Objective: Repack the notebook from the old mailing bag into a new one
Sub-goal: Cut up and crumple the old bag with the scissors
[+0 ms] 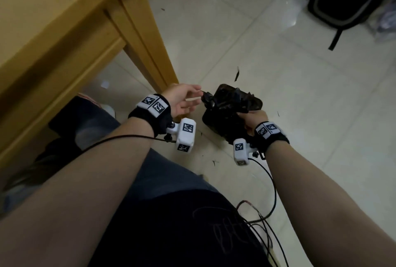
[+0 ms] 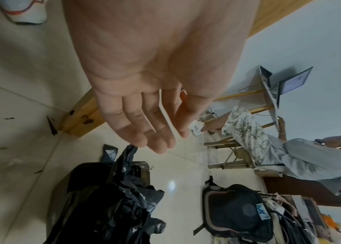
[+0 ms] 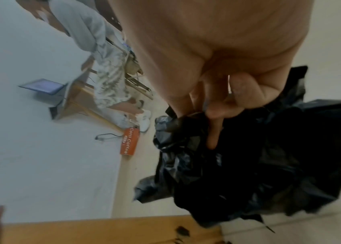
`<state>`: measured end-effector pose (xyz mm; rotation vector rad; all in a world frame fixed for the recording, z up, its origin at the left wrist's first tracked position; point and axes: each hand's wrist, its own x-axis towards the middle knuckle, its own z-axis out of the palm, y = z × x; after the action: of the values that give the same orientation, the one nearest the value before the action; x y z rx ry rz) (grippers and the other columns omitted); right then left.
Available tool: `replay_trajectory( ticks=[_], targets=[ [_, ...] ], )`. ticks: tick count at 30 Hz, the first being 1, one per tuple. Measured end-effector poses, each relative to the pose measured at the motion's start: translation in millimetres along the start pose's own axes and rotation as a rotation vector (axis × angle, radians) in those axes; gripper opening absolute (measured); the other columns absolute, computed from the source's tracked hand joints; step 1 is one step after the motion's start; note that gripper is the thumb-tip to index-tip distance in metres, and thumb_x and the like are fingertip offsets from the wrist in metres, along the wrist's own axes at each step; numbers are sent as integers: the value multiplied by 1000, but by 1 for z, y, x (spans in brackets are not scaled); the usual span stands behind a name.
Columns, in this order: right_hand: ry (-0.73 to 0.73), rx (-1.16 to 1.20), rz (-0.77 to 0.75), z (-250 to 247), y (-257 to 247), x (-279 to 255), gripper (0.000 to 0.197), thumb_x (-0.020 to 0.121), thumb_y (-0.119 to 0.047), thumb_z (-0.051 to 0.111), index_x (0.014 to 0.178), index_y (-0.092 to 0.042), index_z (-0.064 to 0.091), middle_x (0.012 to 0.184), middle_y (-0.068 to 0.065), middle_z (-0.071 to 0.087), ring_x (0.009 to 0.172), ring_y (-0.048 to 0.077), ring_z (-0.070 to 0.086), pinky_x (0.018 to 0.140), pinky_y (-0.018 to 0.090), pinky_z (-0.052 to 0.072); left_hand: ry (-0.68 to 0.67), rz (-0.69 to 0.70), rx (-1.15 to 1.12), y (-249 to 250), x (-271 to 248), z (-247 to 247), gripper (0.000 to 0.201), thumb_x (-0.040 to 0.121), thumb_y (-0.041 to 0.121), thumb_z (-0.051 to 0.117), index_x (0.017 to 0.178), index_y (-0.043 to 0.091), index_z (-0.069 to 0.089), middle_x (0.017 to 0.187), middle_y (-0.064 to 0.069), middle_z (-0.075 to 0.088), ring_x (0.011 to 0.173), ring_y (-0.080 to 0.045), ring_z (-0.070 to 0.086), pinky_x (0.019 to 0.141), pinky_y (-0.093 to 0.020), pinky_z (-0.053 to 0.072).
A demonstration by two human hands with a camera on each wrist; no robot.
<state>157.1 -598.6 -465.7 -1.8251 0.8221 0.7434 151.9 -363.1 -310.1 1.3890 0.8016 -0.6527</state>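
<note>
Hands number two: right hand (image 1: 255, 120) grips one mailing bag (image 1: 227, 108).

A floor of pale glossy tiles (image 1: 267, 57) is seen, with thin grout lines and a small bright glint of light (image 2: 172, 185) reflected in it. A wooden table (image 1: 42, 31) with a squared leg (image 1: 147, 48) is set at the left, and a plain pale wall (image 3: 29, 148) is seen beyond. Against that wall a light wooden desk (image 2: 268, 94) with an open laptop (image 2: 293, 82) is placed, and a folding chair (image 2: 234, 158) is stood beside it.
</note>
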Motion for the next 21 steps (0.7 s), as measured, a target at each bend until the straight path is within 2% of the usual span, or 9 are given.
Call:
replay_trajectory(
  ticks=[3, 6, 9, 10, 12, 14, 16, 18, 21],
  targets=[
    [38, -122, -50, 11, 1, 9, 44, 84, -35, 79, 117, -8, 71, 113, 11, 71, 109, 28, 67, 81, 29, 48, 22, -21, 18, -4, 8, -2, 18, 98, 8, 51, 104, 14, 67, 97, 0, 72, 79, -16, 66, 88, -33, 50],
    [67, -142, -27, 20, -6, 14, 42, 86, -28, 75, 123, -9, 69, 124, 11, 69, 116, 27, 65, 78, 25, 46, 49, -44, 13, -5, 14, -5, 19, 99, 8, 50, 107, 14, 66, 96, 0, 72, 75, -15, 65, 78, -29, 52],
    [-30, -111, 29, 27, -16, 23, 26, 92, -22, 66, 115, -11, 71, 116, 10, 71, 104, 26, 69, 78, 27, 52, 69, -56, -10, -3, 20, -7, 19, 99, 7, 50, 104, 14, 67, 96, 0, 72, 74, -14, 65, 74, -27, 52],
    [-32, -67, 84, 30, -20, 26, 16, 97, -19, 61, 105, -10, 71, 104, 10, 72, 89, 26, 69, 71, 29, 52, 73, -58, -19, -3, 22, -8, 19, 99, 7, 50, 104, 14, 67, 96, 0, 72, 75, -14, 65, 74, -28, 52],
    [-88, 165, 183, 33, -27, 28, 17, 102, -14, 54, 93, -5, 65, 85, 10, 67, 63, 23, 58, 57, 30, 47, 76, -65, -34, -3, 25, -8, 20, 99, 7, 50, 105, 14, 67, 97, 0, 72, 75, -14, 65, 74, -28, 52],
    [-169, 304, 272, 32, -31, 35, 20, 103, -22, 53, 105, -4, 61, 92, 12, 64, 72, 27, 59, 70, 37, 49, 79, -77, -44, -3, 28, -8, 20, 100, 6, 48, 106, 14, 66, 94, 1, 71, 75, -14, 64, 74, -27, 52],
    [-257, 345, 303, 32, -32, 37, 40, 105, -39, 47, 129, -8, 54, 114, 14, 63, 100, 35, 61, 84, 45, 48, 77, -86, -48, -4, 29, -7, 20, 100, 6, 47, 106, 14, 65, 94, 1, 71, 75, -14, 63, 75, -27, 51],
    [-310, 435, 356, 38, -23, 49, 68, 103, -54, 41, 149, -5, 40, 144, 15, 53, 130, 37, 51, 104, 49, 43, 72, -90, -52, -5, 31, -7, 21, 100, 7, 48, 109, 13, 65, 96, 0, 71, 76, -15, 64, 75, -27, 52],
    [-357, 600, 421, 53, -6, 72, 95, 90, -72, 43, 157, -6, 30, 156, 19, 42, 136, 39, 48, 113, 55, 38, 84, -87, -51, -7, 33, -12, 22, 99, 7, 49, 112, 12, 66, 99, -1, 72, 76, -15, 66, 74, -28, 53]
  ],
)
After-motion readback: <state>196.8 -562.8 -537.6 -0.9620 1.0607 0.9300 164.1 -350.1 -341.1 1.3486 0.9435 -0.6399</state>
